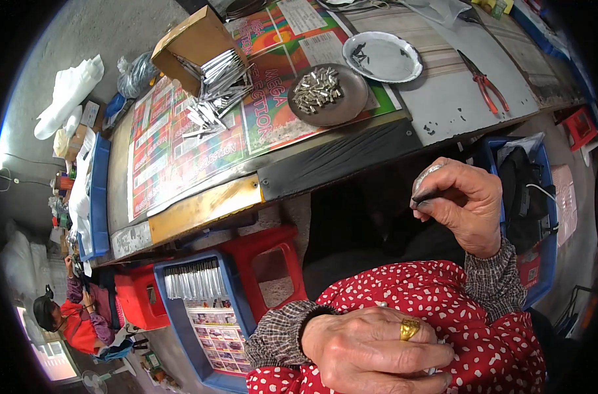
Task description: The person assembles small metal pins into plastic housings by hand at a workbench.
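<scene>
My right hand (466,203) is raised beyond the table's front edge, thumb and forefinger pinched on a small dark piece (430,196). Something silvery covers part of a fingertip there. Low over my red spotted apron (404,282), my left hand (378,351) is closed, back upward, wearing a gold ring (409,329). A bit of something pale or silvery shows by its fingers; the rest is hidden. On the table, a grey dish (355,110) carries many short metal tubes (317,90). Beside it, a white dish (404,64) holds a few small dark pieces (359,54).
A tipped cardboard box (187,39) spills long silver tubes (220,85) onto the table. Red-handled pliers (488,92) lie at right. Below left, a blue crate (240,289) holds a row of silver tubes (195,281), beside red stools (266,262). Another person (82,322) sits far left.
</scene>
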`<action>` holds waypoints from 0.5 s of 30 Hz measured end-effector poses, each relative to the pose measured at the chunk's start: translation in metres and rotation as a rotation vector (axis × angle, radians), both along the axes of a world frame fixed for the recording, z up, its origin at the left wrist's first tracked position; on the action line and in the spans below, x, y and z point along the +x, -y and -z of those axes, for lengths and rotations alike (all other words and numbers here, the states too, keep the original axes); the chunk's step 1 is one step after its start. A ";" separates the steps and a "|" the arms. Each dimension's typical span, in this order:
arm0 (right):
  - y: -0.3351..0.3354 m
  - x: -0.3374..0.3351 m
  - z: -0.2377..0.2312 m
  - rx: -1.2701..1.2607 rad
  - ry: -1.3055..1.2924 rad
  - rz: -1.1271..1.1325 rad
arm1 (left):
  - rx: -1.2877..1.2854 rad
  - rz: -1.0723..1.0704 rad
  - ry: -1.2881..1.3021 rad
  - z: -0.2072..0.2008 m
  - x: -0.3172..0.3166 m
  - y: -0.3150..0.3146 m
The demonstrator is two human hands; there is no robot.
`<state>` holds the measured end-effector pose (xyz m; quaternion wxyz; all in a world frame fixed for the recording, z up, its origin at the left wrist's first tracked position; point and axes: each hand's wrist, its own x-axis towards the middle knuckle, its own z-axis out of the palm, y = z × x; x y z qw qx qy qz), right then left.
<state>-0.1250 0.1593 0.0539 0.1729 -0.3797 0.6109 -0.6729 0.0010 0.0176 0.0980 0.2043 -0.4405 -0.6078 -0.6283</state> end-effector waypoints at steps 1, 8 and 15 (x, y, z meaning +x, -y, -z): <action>0.000 0.000 0.000 -0.016 0.009 -0.016 | -0.002 -0.007 0.003 -0.001 0.001 0.000; -0.005 0.007 -0.018 -0.042 -0.058 -0.050 | 0.035 -0.051 0.089 0.010 0.009 -0.002; -0.005 0.013 -0.021 -0.103 0.206 -0.140 | -0.307 -0.757 0.417 0.037 0.011 0.007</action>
